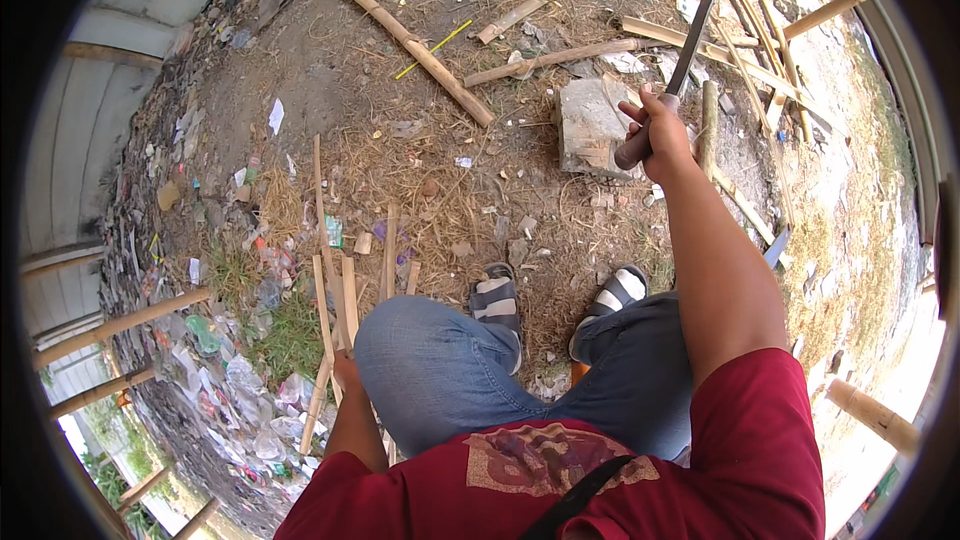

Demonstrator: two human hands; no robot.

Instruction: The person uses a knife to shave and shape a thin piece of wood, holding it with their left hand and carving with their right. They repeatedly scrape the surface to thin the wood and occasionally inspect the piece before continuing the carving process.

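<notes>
My right hand [664, 137] is wrapped round the brown handle [633, 152] of a machete. Its long dark blade [692, 43] points away from me, up and slightly right. Just left of that hand stands a rough grey stone block [592, 125]. My left hand [346, 370] is low on the left beside my knee, against a bundle of split bamboo strips [325, 315]. The knee and the strips hide most of its fingers, so its grip does not show clearly. More bamboo strips [389, 250] lie just beyond my left knee.
A bamboo pole [405, 40] lies across the ground ahead, with a thin yellow strip [433, 50] by it. A short bamboo piece [709, 125] stands close to my right hand. Another blade [776, 247] lies at the right. Plastic litter [245, 380] covers the left ground.
</notes>
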